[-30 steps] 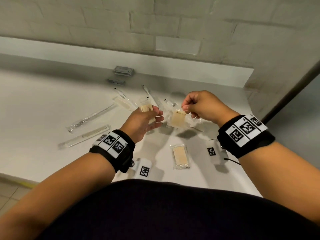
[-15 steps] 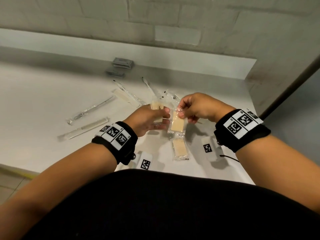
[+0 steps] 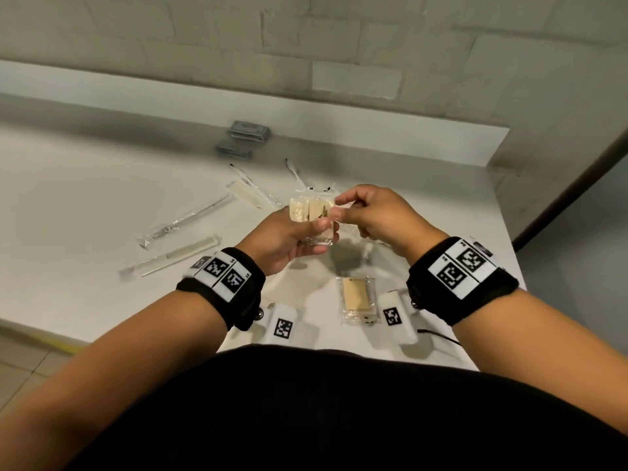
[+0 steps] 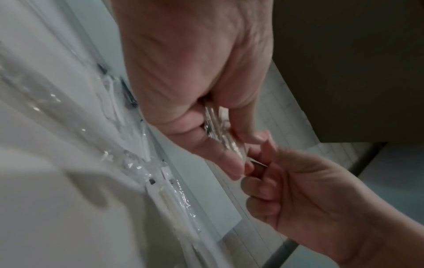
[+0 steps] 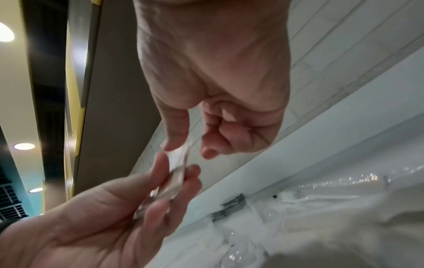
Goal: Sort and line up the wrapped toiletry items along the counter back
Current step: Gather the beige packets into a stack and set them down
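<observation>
My left hand [image 3: 316,229] holds two clear-wrapped beige soap packets [image 3: 309,212] side by side above the middle of the white counter [image 3: 85,198]. My right hand [image 3: 339,207] meets it from the right, its thumb and forefinger pinching the wrapper edge of the right packet. The left wrist view shows the packets [image 4: 218,130] edge-on between thumb and fingers, with the right hand's fingertips [image 4: 250,163] at their end. From the right wrist, the wrapper [image 5: 181,163] is blurred between both hands. A third soap packet [image 3: 357,297] lies flat near the front edge.
Two grey sachets [image 3: 249,130] lie by the back ledge. Wrapped combs [image 3: 176,256] [image 3: 244,193], a wrapped toothbrush [image 3: 185,222] and thin swab packets [image 3: 294,171] are scattered left and behind my hands. Two white marker blocks [image 3: 283,326] [image 3: 396,316] sit at the front edge.
My right hand carried its soap packet leftward to the one in my left hand. Both packets now sit together in the left hand, raised a little higher.
</observation>
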### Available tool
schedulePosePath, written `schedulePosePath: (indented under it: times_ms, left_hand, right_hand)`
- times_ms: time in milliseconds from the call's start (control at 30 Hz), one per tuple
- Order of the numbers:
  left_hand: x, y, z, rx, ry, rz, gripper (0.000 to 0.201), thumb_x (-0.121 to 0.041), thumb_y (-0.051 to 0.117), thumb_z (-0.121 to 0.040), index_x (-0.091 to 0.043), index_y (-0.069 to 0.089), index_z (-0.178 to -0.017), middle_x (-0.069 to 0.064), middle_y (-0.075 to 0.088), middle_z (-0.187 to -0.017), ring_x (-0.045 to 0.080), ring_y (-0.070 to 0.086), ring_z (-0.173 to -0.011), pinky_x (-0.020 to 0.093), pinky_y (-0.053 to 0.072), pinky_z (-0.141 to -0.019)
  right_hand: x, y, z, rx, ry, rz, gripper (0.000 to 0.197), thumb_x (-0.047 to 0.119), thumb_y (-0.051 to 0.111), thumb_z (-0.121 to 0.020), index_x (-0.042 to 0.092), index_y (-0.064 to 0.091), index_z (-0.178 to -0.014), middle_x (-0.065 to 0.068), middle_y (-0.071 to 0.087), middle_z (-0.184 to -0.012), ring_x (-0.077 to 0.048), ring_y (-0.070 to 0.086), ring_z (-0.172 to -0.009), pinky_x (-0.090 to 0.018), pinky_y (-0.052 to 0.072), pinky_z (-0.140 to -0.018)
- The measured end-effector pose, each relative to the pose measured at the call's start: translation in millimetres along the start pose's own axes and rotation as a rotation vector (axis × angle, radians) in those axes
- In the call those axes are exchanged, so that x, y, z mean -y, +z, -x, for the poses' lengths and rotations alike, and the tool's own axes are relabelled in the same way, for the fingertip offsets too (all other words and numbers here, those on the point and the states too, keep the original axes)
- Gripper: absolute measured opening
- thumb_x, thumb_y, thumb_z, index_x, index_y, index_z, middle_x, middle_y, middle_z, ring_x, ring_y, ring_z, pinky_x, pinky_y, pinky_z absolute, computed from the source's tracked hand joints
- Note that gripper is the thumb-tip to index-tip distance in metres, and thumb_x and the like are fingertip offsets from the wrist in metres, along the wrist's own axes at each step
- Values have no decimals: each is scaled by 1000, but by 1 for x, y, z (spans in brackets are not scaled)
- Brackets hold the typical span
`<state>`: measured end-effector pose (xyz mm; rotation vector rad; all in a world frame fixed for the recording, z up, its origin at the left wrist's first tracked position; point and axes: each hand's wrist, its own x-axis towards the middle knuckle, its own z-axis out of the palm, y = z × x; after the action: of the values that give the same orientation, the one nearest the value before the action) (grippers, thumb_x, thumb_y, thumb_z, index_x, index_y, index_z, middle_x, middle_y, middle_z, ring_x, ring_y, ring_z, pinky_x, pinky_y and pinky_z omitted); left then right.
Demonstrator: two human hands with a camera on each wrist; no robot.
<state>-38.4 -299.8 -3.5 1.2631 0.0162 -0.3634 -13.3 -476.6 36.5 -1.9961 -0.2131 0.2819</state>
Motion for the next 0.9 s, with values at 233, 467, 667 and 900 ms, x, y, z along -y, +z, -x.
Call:
schedulePosePath:
  times_ms: [233, 467, 667, 900]
  left_hand:
    - [-11, 2, -6, -148, -43, 172, 44, -44, 43, -97, -6, 59, -109, 14, 69, -101, 23, 72, -83, 25, 60, -67]
    - [-14, 10, -6, -110, 53, 177, 22, 5, 57, -89, -7, 61, -106, 5, 73, -85, 18, 71, -75, 25, 59, -65]
    - [-10, 16, -6, -139, 112, 137, 29, 6, 56, -89, 0, 58, -117, 11, 70, -96, 17, 71, -77, 22, 57, -64]
    - [-9, 15, -8, -229, 132, -13, 27, 1, 61, -88, -6, 58, -114, 12, 70, -100, 25, 68, -85, 34, 55, -77]
  right_hand:
    - [-5, -2, -2, -274, -368, -107, 13, 2, 74, -77, 12, 68, -80, 3, 54, -81, -5, 54, -65, -14, 46, -64]
    - [-14, 2, 4, -262, -277, -50, 19, -2, 63, -86, 13, 70, -96, 1, 61, -100, -11, 64, -84, -25, 54, -81]
    - [-5, -1, 2, -113, -23, -107, 14, 12, 69, -86, -1, 65, -83, -9, 64, -67, -16, 64, -53, -27, 53, -53]
    - [-3, -4, -4, -85, -3, -35, 13, 9, 67, -87, 10, 60, -76, -7, 64, -69, -17, 63, -55, -28, 53, -55]
